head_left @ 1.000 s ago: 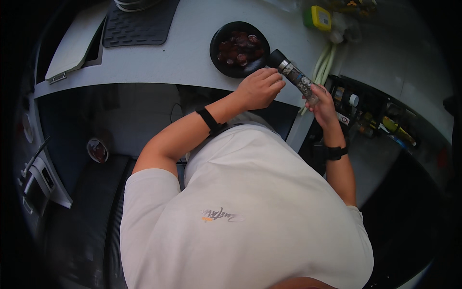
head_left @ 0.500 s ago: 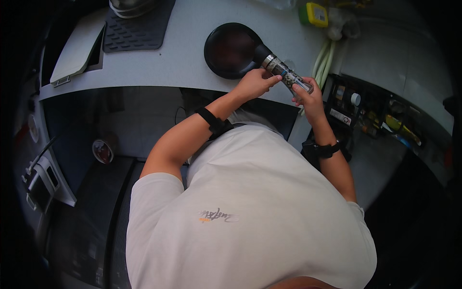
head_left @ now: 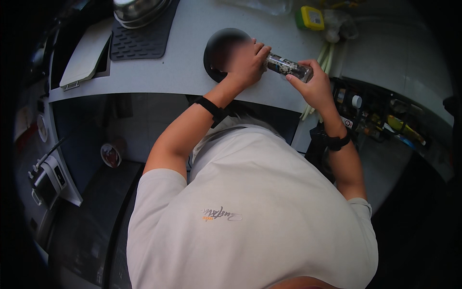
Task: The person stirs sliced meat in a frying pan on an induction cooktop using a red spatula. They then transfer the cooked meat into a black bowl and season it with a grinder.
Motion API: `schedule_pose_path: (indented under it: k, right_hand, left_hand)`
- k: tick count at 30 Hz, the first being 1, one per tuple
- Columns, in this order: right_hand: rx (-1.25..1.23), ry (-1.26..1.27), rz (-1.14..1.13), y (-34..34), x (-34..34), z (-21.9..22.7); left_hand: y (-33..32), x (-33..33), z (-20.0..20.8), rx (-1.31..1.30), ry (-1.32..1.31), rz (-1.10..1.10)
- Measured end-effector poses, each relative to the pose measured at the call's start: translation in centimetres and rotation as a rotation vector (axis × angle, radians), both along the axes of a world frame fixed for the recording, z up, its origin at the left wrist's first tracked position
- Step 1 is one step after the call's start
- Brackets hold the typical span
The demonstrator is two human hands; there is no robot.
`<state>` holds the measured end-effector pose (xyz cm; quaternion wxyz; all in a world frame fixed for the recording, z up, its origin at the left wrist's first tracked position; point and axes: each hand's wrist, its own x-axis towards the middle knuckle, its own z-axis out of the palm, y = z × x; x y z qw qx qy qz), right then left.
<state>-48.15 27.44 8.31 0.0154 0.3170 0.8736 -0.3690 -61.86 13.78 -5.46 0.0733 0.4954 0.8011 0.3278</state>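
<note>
A clear spice grinder with light and dark bits inside lies tilted in the air between my two hands. My left hand is wrapped round its top end, hiding the cap. The base end of the glass sits between the thumb and fingers of my right hand. Below the cap end, on the worktop, rests a round black dish. Its contents are blurred, and my left hand covers its right side.
A grey-white worktop carries a dark ridged mat with a metal bowl at the left. A yellow-green box, a plastic bag and pale green stalks lie at the right, above a rack of bottles.
My left hand has moved from the grinder's middle up onto its top end. The grinder lies flatter, and my right hand has shifted slightly up and right.
</note>
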Motion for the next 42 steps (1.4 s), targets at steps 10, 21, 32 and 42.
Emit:
schedule_pose_path:
  k: [10, 21, 32, 42]
  right_hand:
    - [0.503, 0.152, 0.654, 1.9, -5.9, 1.0]
    - [-0.868, -0.422, -0.373, 5.8, -5.8, -2.3]
    - [-1.021, -0.233, -0.413, 4.0, 2.6, -1.9]
    - [-1.509, 0.155, -0.264, 1.7, 9.4, -10.2]
  left_hand:
    - [1.1, -7.2, -1.6, 0.056, -0.244, -0.222]
    - [1.0, -4.6, -3.4, 0.270, 0.357, 0.105]
    - [-1.9, -0.2, -0.6, 0.256, 0.177, 0.036]
    - [-11.3, 0.5, 2.8, 0.024, -0.988, -0.064]
